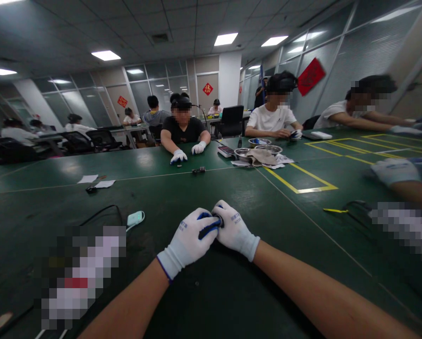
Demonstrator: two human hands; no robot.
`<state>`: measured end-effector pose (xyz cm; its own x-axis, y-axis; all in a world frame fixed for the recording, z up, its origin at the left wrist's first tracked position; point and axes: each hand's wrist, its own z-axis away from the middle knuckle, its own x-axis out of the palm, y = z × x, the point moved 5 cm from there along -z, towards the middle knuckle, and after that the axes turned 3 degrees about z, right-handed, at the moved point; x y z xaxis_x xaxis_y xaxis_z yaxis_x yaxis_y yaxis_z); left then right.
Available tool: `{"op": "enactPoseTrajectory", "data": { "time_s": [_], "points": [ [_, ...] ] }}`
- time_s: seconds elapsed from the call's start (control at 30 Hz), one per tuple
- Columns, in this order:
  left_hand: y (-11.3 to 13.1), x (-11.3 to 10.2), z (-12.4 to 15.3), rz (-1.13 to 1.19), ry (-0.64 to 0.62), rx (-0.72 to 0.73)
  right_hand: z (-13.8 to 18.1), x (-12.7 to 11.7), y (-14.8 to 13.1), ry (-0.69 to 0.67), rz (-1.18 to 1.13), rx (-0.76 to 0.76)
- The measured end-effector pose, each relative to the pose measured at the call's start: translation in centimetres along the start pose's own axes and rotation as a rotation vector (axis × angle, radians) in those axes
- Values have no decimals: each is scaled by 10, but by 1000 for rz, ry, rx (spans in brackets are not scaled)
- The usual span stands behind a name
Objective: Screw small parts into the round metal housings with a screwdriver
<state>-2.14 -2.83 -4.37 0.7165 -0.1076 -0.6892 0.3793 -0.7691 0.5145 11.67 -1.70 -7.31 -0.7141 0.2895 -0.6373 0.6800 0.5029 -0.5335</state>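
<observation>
My left hand [191, 238] and my right hand [234, 230] meet just above the green table. Both wear white gloves with blue palms, and both are closed. Between their fingers is a small dark, round part with a shiny rim [218, 220]; the fingers cover most of it, so its exact kind is hidden. On the table below my left hand lies a tiny ring-like piece [197, 283], too small to name.
A pale adapter with a green light [136, 218] and cable lie left, beside a blurred-out pale object [87, 273]. Ahead are a dark metal part [198, 170], metal bowls [268, 149] and a cloth [263, 157]. A co-worker's gloved hand [396, 172] reaches in at right.
</observation>
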Motion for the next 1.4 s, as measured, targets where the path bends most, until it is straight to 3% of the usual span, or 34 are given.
{"op": "enactPoseTrajectory", "data": {
  "time_s": [1.4],
  "points": [
    [1,1,0,6,-13,-27,-1,0,0,3,-8,1]
  ]
}}
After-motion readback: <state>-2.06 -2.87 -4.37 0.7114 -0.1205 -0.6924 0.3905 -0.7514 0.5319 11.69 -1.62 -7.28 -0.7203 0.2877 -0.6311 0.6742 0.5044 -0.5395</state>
